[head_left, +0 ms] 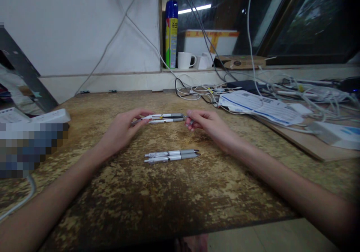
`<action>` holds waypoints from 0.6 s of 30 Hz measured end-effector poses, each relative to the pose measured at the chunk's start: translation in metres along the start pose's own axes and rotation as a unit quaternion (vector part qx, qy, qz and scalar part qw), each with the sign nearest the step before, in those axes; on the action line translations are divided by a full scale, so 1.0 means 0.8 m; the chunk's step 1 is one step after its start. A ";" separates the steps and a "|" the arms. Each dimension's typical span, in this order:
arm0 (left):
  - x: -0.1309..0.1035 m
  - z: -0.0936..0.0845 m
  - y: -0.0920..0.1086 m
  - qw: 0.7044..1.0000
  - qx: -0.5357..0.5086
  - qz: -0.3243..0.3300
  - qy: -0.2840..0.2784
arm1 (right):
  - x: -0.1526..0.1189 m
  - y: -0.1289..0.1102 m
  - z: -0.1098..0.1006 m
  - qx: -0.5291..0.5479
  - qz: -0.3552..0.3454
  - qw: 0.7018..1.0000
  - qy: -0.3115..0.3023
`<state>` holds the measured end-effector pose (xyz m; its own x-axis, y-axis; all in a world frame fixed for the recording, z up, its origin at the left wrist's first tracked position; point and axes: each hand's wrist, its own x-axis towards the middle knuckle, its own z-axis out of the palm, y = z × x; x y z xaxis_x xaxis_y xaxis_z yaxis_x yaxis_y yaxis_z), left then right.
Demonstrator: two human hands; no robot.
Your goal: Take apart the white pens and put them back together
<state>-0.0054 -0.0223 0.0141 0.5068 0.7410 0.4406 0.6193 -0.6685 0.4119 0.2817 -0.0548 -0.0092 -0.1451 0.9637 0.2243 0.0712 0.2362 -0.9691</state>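
On the worn wooden table, several white-and-grey click pens point(170, 120) lie side by side between my hands. My left hand point(123, 123) is closed at their left end, thumb and fingers pinching a pale pen piece point(137, 121). Among these pens runs a thin dark refill with a yellow spot point(161, 117). At their right end my right hand point(204, 121) is closed, its fingertips around a small grey pen part point(192, 122), mostly hidden by the fingers. Nearer to me, two whole pens point(171, 155) with clear clips lie together, tips to the right.
Tangled cables point(197, 90) and a printed sheet point(260, 105) cover the back right. A power strip point(336, 134) rests on a board point(312, 147) at right. A white mug point(185, 60) and a spray can point(171, 38) stand on the sill. The table's front edge runs below.
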 end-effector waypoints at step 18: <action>-0.003 0.004 0.003 1.000 0.005 -0.013 -0.026 | -0.001 -0.003 -0.002 -0.091 -0.042 0.995 0.021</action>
<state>-0.0036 -0.0254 0.0117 0.5215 0.7603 0.3874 0.6386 -0.6488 0.4138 0.2832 -0.0555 -0.0071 -0.1179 0.9428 0.3118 0.2394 0.3317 -0.9125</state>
